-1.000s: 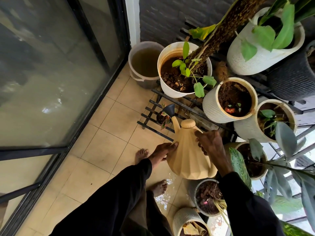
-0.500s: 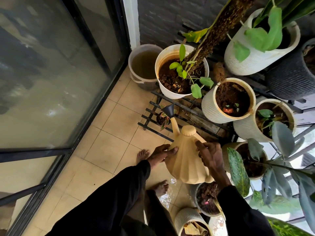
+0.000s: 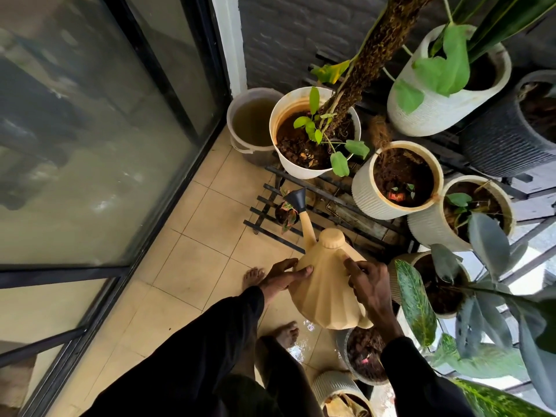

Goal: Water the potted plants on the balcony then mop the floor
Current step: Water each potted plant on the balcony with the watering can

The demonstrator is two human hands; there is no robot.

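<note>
Located at centre: beige faceted watering can, held off the floor above a dark pot of soil and tipped spout-forward. Gripped on both flanks.

Left hand clasped on the left side, thumb laid across the front face, fingers curved round the edge. Right hand closed over the right side, fingers curled. Handle hidden beneath, so exact hold there not determinable.

Spout angled up and away from the body, ending in a dark rose. Rose positioned just over a small pot of red-green leaves. Water flow not discernible.

Small pot seated on the lowest slats of a black metal rack. Higher on the same rack: white pot with a moss pole and green leaves, then a ribbed pot just beside it to the right.

In the corner, close against the white pot: bucket of murky water, standing on the tiled floor. Wet patch on the tiles next to a bare foot. Glass sliding door along the left side.
</note>
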